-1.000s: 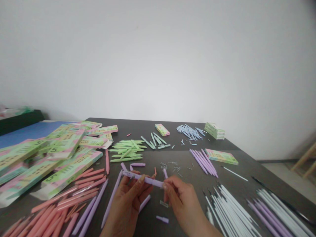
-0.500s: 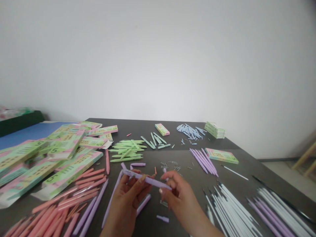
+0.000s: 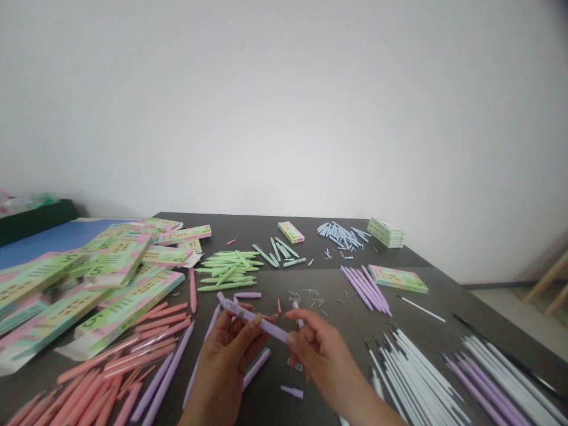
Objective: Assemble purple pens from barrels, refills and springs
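purple pen (image 3: 255, 319) tipped steeper, left hand (image 3: 224, 355) gripping; box (image 3: 119, 302) reads "5".

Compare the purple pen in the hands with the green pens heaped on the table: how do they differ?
The purple pen is lilac; the green pens are light green. The purple pen is one piece, lifted above the table and tilted, pinched by the left hand and right hand; the green pens are many, lying loose in a flat heap farther back. Both are slim pastel pen bodies.
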### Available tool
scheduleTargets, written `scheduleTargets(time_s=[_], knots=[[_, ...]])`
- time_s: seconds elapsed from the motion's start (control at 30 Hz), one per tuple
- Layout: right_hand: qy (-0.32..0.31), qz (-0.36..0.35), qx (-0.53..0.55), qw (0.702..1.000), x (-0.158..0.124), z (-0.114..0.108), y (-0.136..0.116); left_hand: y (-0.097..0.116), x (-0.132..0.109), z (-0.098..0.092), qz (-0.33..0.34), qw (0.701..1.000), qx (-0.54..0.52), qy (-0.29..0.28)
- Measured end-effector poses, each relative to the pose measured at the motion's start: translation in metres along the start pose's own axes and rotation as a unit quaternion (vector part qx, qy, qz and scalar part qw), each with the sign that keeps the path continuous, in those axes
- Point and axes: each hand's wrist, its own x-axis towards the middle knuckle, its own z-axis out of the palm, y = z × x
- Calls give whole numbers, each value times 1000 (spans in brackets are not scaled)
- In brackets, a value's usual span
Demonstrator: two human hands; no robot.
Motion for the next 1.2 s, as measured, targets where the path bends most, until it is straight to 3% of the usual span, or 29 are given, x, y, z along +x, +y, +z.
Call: scheduleTargets(time_s=[0.17,0.27,0.47,0.57,0.7,0.9,1.07,1.2], knots=[[-19,33,-15,999,-2,1,-1,2,1,0,1,1000,8,-11],[-54,77,35,995,-2,2,-2,6,0,0,3,999,18,-35],[-187,185,229,937,-1,6,6,18,-1,2,-23,996,40,-73],[-229,171,247,926,-2,11,11,22,0,2,-58,993,52,-94],[-234,123,206,942,-4,17,10,26,1,2,-111,980,-23,-163],[-256,97,177,945,-13,31,7,32,-3,2,-231,917,-152,-287],[-322,94,217,917,-19,41,15,32,0,-2,-304,888,-187,-290],[-310,135,215,916,-23,43,14,29,4,-6,-334,884,-204,-256]])
